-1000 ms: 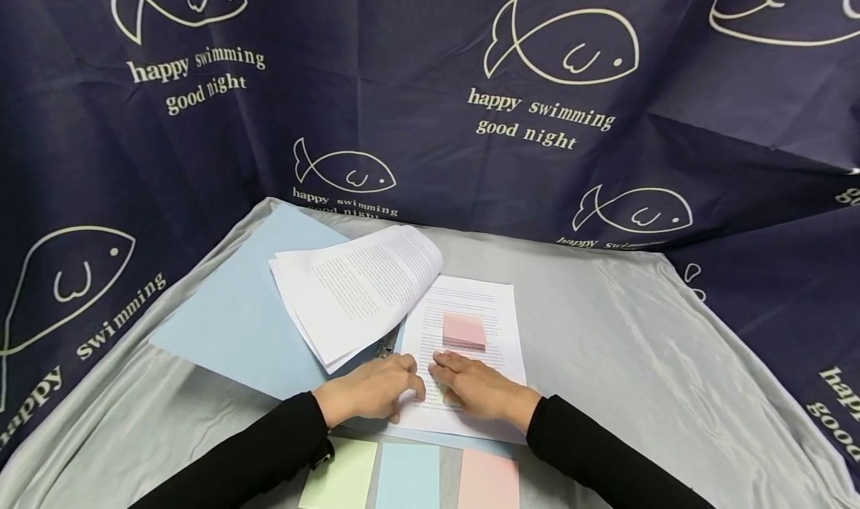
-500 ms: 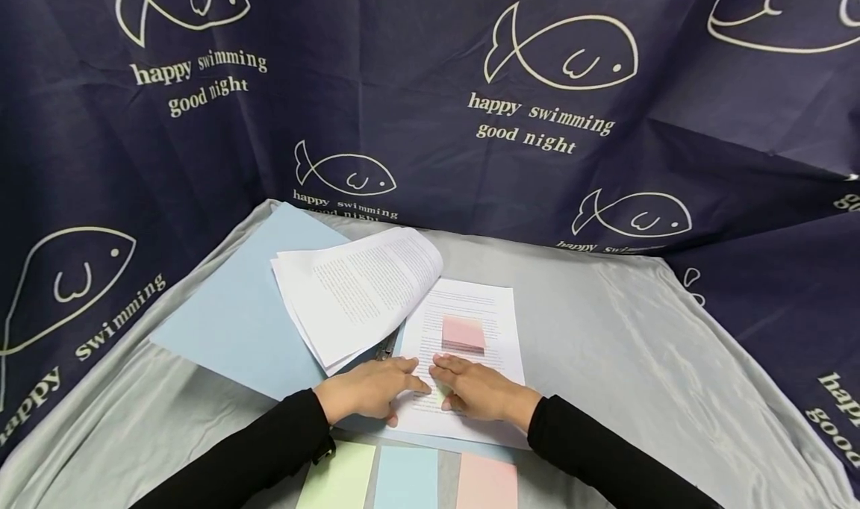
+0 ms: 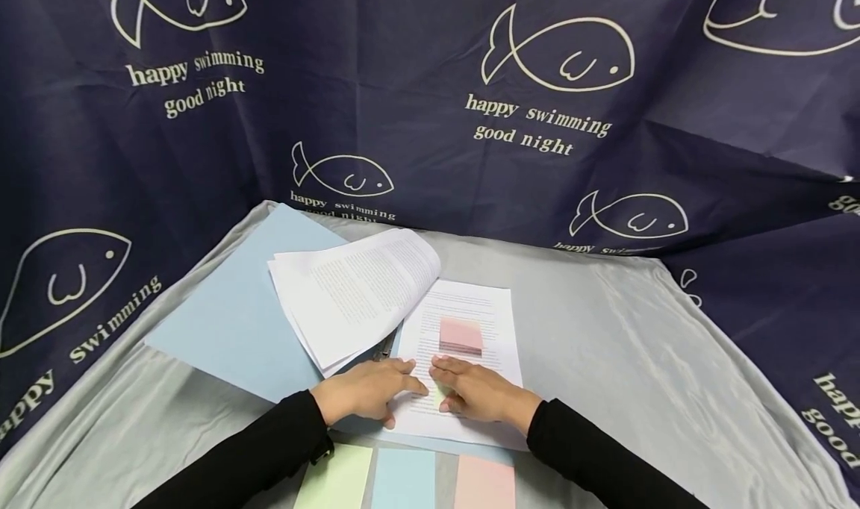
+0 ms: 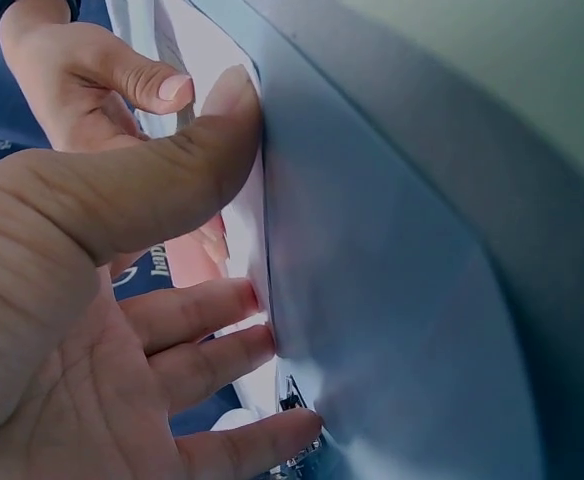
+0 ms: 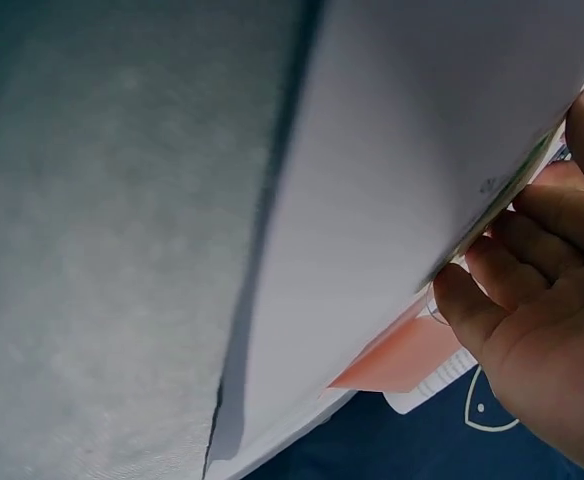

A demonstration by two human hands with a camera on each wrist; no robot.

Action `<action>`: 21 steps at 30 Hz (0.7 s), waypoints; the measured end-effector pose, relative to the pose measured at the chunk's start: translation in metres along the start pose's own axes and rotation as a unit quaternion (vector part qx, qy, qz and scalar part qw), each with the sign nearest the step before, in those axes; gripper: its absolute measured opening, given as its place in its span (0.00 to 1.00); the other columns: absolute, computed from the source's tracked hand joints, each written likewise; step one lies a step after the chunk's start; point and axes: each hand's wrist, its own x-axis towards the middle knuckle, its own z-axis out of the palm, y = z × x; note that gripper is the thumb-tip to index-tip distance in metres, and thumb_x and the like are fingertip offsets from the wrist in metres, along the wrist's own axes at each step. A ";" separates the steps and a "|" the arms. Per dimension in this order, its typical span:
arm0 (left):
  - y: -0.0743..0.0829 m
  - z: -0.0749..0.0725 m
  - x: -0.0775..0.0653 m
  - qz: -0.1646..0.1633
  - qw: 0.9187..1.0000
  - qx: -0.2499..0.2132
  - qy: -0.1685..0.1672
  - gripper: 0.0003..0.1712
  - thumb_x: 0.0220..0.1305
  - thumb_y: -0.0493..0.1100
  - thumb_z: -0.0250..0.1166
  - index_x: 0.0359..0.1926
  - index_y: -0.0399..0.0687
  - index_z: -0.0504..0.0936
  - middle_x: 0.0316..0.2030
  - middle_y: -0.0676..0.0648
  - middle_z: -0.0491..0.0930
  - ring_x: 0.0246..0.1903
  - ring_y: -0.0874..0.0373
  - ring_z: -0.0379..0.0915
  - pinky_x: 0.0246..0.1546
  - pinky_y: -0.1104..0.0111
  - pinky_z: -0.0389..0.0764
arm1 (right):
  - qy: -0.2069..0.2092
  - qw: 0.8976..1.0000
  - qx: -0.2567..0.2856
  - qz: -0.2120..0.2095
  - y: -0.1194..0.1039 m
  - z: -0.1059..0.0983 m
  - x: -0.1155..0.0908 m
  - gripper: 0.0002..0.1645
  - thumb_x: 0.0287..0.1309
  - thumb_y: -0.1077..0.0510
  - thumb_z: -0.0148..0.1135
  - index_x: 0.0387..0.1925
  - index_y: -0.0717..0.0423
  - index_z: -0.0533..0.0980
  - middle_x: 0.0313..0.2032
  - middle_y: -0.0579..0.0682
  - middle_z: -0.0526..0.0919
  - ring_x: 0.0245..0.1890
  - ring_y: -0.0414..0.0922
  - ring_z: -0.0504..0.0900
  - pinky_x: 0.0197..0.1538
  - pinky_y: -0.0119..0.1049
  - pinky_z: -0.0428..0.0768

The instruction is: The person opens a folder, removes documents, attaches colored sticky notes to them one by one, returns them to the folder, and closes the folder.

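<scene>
Both hands (image 3: 369,391) (image 3: 478,393), loosely extended, seemingly touch the page (image 3: 425,345); only the head view shows a blue card (image 3: 404,481).

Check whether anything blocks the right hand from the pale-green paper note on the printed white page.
Nothing visible does: the right hand partly covers the note; the square pink paper pad lies beyond both.
</scene>
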 end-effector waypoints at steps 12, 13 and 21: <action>0.001 -0.002 0.001 0.003 1.000 0.023 0.007 0.38 0.40 0.41 0.80 0.57 0.66 0.81 0.65 0.46 0.73 0.67 0.51 0.67 0.62 0.57 0.73 | 0.022 1.000 0.014 0.011 0.015 0.000 -0.023 0.37 0.63 0.49 0.62 0.66 0.67 0.67 0.68 0.62 0.68 0.69 0.56 0.68 0.66 0.50 0.70; 0.001 -0.002 0.001 0.004 1.000 0.023 0.008 0.37 0.40 0.41 0.80 0.57 0.65 0.81 0.65 0.46 0.74 0.67 0.51 0.67 0.62 0.57 0.73 | 0.022 1.000 0.017 0.013 0.015 -0.001 -0.026 0.38 0.63 0.48 0.62 0.66 0.67 0.67 0.68 0.62 0.68 0.69 0.57 0.68 0.66 0.51 0.70; 0.001 -0.003 0.001 0.003 1.000 0.019 0.002 0.37 0.41 0.42 0.80 0.57 0.66 0.81 0.66 0.46 0.72 0.67 0.51 0.67 0.62 0.57 0.73 | 0.023 0.999 0.029 0.036 0.023 -0.005 -0.042 0.39 0.61 0.47 0.64 0.65 0.67 0.68 0.68 0.62 0.69 0.68 0.58 0.68 0.65 0.52 0.70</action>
